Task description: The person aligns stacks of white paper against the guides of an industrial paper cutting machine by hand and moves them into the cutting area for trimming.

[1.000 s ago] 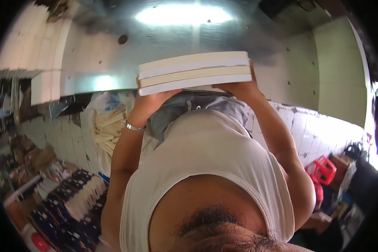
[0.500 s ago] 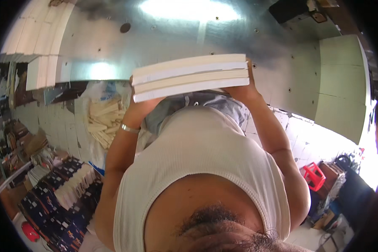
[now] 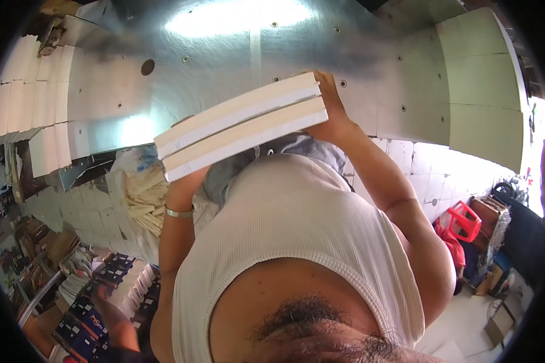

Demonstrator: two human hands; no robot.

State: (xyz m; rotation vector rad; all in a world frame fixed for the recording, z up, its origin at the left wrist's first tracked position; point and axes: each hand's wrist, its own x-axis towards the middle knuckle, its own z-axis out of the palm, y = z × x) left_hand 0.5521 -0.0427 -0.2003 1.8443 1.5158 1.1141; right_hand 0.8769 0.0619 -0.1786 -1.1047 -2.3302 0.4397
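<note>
Tilted now, left end dropped, the two thick books (image 3: 242, 124) look heavy and stiff (smooth-edged); right hand (image 3: 330, 118) fingers wrap the upper-centre end, left hand hidden beneath.

The left hand (image 3: 184, 181) is mostly hidden under the two thick books (image 3: 242, 124), so its grip can't be seen. Small stuff at 8 o'clock, prob. stacked books (image 3: 103, 284), is too tiny to tell. Things at 4 o'clock get cut off by the dark rim.
</note>
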